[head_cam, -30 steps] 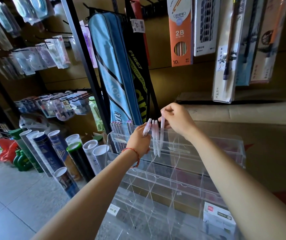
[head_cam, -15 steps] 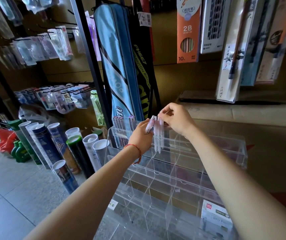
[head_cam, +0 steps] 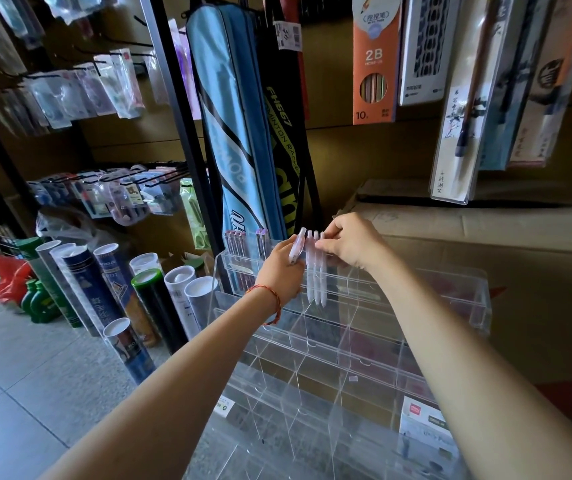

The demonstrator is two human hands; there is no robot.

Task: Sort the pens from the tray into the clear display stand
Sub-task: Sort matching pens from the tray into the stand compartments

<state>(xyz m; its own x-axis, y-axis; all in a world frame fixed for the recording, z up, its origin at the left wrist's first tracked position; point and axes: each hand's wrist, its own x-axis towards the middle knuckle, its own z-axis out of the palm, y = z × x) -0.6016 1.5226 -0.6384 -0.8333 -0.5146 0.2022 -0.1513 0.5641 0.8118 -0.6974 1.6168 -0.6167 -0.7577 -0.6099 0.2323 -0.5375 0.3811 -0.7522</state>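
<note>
Little has been changed within the last second: three pale pens (head_cam: 315, 271) are still pinched at their tops by the right hand (head_cam: 350, 242) and hung tips-down at the upper tiers of the clear display stand (head_cam: 416, 306); a fourth pen (head_cam: 296, 245) is gripped in the curled fingers of the left hand (head_cam: 281, 268); release is judged pending; further left, dark pens (head_cam: 236, 247) and a pair (head_cam: 262, 242) are already stood in the top tier.
</note>
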